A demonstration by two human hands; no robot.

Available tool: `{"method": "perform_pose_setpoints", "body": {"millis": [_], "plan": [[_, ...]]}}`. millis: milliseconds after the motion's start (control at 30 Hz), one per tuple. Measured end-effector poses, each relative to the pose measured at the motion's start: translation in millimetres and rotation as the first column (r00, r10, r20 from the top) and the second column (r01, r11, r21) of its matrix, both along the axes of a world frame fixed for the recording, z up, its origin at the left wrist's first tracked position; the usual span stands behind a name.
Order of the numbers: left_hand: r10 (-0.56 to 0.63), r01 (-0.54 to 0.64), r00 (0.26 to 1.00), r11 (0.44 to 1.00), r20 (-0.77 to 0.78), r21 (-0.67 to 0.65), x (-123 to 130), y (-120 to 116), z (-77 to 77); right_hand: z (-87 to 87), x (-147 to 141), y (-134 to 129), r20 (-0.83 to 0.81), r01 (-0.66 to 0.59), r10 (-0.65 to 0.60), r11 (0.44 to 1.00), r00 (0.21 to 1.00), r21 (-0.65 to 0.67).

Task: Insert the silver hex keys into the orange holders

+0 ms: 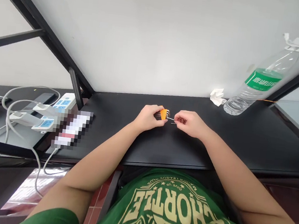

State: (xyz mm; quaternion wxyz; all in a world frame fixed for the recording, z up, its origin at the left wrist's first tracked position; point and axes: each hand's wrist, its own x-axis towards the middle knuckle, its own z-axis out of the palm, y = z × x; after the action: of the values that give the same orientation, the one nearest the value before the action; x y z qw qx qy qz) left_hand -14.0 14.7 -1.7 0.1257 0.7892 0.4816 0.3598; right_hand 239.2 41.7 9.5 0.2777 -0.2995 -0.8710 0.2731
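My left hand [147, 118] grips a small orange piece [163, 113] with several thin bent metal wires sticking out of it, possibly hex keys. My right hand [188, 124] pinches a thin metal rod [169, 118], and its tip reaches toward the orange piece. The two hands are close together, just above the black table top [230, 140]. A small dark sliver [174, 123] lies on the table beneath the gap between them. My fingers hide part of the orange piece.
A crumpled white tissue [218, 97] and a plastic water bottle [260, 82] with a green label lie at the table's far edge. At left are white power strips [45, 124], plugs and cables, beside a pixelated patch [72, 129]. Black metal frame bars run along both sides.
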Motion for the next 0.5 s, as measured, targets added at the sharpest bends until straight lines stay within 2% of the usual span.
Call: {"method": "perform_pose_setpoints", "body": {"millis": [267, 500], "plan": [[-0.039, 0.039, 0.999, 0.999, 0.027, 0.0, 2.7, -1.6, 1.9, -0.5, -3.3, -4.0, 0.036, -0.006, 0.001, 0.99, 0.999, 0.144], [-0.014, 0.019, 0.997, 0.998, 0.079, -0.068, 0.8, -3.0, 2.1, 3.3, -1.1, -3.3, 0.056, -0.01, -0.001, 0.983, 0.998, 0.186]]}}
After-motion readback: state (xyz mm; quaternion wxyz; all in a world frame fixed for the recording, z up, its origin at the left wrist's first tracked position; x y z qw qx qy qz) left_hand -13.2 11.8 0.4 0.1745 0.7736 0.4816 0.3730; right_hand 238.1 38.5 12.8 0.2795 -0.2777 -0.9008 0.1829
